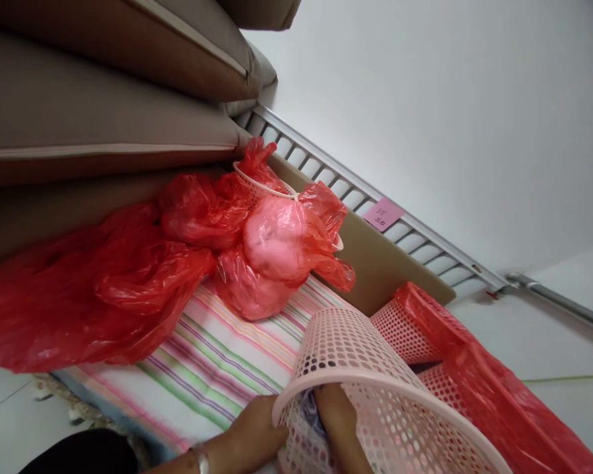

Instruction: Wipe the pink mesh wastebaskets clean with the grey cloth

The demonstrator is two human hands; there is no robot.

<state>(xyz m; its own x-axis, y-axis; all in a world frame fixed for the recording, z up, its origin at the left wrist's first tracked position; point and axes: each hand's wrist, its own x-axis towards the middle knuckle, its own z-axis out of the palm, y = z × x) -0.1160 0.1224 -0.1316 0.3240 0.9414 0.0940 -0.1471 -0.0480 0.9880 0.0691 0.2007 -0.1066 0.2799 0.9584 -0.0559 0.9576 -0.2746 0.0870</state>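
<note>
A pink perforated plastic basket (pixel 336 349) lies tilted on the bed with its mouth turned toward me. My left hand (pixel 259 428) is closed on the left side of its rim, thumb over the edge. Inside the basket is my right hand (pixel 337 413), its fingers curled against a crumpled blue-grey patterned cloth (pixel 310 413); the fingertips are partly hidden. Through the basket wall, more of the cloth shows low on the left.
Several red plastic bags (pixel 143 283) spread over the striped bedsheet (pixel 217 355). A pale basket (pixel 264 187) stands behind them. More baskets in red plastic (pixel 479 375) are at the right. Cushions (pixel 103 112) stack upper left; a metal rail (pixel 346 174) runs along the wall.
</note>
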